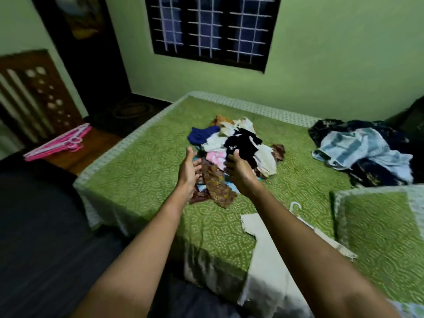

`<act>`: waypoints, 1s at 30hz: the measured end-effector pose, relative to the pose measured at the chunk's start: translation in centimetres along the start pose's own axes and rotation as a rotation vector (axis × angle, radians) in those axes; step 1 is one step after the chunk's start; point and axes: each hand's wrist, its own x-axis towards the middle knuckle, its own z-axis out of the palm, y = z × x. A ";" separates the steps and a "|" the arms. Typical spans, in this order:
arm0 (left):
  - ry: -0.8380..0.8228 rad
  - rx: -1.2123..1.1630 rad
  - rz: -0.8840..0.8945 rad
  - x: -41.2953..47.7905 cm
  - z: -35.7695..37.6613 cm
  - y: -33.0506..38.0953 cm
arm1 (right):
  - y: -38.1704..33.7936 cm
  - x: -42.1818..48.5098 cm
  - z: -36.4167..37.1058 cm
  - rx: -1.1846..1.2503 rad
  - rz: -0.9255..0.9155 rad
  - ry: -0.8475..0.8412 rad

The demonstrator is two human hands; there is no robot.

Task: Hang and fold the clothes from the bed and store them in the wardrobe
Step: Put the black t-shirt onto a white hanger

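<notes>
- Head view: a bed [142, 180] under a green patterned cover is seen from its near edge. Its near right part is cut off by the frame.
- A pile of clothes [218, 182] lies about the middle of the bed, somewhat toward the far edge. The pieces are tangled and blurred, so they can hardly be told apart.
- The grip of the right hand [238, 166] is closed on a black garment [243, 142] on top of the pile. The fingertips are buried in the fabric and only the back of the hand is shown.
- The left hand [189, 167] is held just left of the pile, fingers spread and loose, nothing held.
- A cream cloth [259, 239] is draped over the near edge and partly covered by the right forearm.
- Only the hook of a white hanger [296, 206] shows beside that forearm.
- A blue towel [358, 148] is heaped on dark fabric at the far right corner.
- A green pillow [378, 232] at the near right corner is cropped.
- Pink hangers [57, 145] lie on a wooden surface beyond the left edge, too blurred for counting.
</notes>
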 end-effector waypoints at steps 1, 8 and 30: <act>0.036 0.002 0.030 0.8 -3.0 1.2 | -0.2 0.7 3.4 0.002 -0.008 -0.042; 0.231 0.003 0.132 6.1 -22.3 7.5 | -0.6 5.6 23.7 -0.017 -0.022 -0.228; 0.570 -0.078 0.086 34.4 -53.4 17.2 | 0.4 34.4 62.1 -0.095 0.105 -0.467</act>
